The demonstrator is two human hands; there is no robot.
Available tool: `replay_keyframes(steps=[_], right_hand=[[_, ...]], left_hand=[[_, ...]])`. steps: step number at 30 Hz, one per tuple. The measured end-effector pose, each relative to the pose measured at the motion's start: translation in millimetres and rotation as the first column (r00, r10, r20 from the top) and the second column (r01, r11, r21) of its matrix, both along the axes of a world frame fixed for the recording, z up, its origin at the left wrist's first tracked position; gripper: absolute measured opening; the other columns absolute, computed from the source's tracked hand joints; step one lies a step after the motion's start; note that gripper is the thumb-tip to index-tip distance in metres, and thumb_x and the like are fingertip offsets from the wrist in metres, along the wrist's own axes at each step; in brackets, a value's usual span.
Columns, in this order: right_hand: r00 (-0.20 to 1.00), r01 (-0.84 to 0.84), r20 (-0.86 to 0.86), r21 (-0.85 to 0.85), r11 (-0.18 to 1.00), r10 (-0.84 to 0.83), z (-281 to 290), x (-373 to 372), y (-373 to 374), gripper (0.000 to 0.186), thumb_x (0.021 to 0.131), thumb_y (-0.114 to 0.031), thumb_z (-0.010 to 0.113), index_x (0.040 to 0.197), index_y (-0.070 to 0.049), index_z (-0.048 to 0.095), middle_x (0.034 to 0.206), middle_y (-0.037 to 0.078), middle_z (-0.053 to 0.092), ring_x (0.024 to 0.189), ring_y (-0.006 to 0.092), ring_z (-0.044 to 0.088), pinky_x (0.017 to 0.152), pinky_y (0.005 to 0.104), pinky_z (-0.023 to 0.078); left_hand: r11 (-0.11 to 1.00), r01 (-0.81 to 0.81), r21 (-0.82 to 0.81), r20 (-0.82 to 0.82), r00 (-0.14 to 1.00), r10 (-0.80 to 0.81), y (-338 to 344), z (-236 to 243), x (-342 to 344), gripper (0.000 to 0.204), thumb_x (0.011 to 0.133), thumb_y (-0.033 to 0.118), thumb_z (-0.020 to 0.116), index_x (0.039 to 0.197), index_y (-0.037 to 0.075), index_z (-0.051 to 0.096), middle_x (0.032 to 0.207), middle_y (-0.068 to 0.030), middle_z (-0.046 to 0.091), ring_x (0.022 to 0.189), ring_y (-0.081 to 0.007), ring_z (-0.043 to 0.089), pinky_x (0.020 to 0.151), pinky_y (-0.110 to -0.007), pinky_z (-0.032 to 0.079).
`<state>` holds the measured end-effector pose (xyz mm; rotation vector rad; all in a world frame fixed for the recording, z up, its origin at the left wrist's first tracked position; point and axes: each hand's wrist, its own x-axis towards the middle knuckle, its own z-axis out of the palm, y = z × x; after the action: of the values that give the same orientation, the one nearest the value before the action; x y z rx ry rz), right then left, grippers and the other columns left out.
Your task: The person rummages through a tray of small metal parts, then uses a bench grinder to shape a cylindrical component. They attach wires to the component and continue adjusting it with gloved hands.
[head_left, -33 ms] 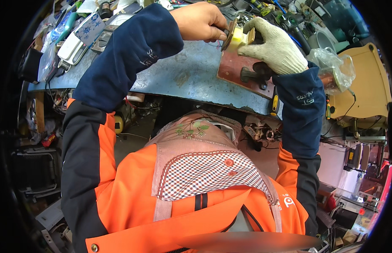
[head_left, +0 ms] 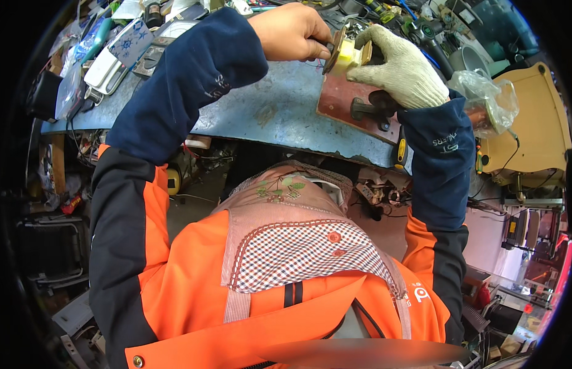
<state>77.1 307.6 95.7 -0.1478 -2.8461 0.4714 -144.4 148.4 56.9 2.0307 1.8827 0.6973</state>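
Observation:
Over the far side of the bench, both hands meet at a small yellow block with brown end plates [head_left: 347, 56], which looks like a coil former. My right hand [head_left: 400, 67], in a cream knitted glove, curves its thumb and fingers around the block's right side. My left hand [head_left: 293, 34] is bare and pinches a small dark piece at the left plate; the fingers hide most of that piece. Below the block lies a reddish-brown board [head_left: 344, 101]. A black crank-like fitting [head_left: 373, 109] sits on this board, just under my gloved hand.
The blue bench top [head_left: 255, 114] runs beneath both forearms. A yellow-and-black tool handle [head_left: 401, 152] lies by its front edge. White device casings [head_left: 107, 71] stand at left. Tools and parts crowd the back. To the right are a clear plastic bag [head_left: 486, 98] and a tan panel [head_left: 535, 123].
My left hand and sleeve have shifted very slightly toward me. The right hand and the yellow block look unchanged.

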Motion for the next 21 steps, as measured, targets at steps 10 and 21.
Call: replay_keyframes(steps=[10,21], right_hand=[[1.0,0.026,0.015,-0.046,0.999,-0.026,-2.6,4.4,-0.1,0.067,0.083,-0.023,0.093,0.139,-0.005,0.062,0.118,0.012,0.076,0.109,0.0222,0.074,0.095,0.036,0.059],[0.993,0.083,0.081,-0.036,0.996,-0.08,-1.1,5.0,-3.1,0.063,0.086,-0.025,0.092,0.139,-0.007,0.063,0.115,0.011,0.076,0.103,0.0197,0.074,0.092,0.0344,0.059]], left_hand=[[0.959,0.026,0.282,0.077,0.996,-0.05,-10.3,-16.6,2.8,0.037,0.097,0.016,0.083,0.126,-0.001,0.067,0.107,-0.0144,0.077,0.1,-0.0223,0.076,0.087,-0.038,0.06],[0.913,0.091,0.399,-0.159,0.987,-0.029,-10.8,-21.5,7.0,0.03,0.096,0.012,0.08,0.122,-0.001,0.07,0.107,-0.0162,0.072,0.095,-0.036,0.07,0.085,-0.04,0.057]])
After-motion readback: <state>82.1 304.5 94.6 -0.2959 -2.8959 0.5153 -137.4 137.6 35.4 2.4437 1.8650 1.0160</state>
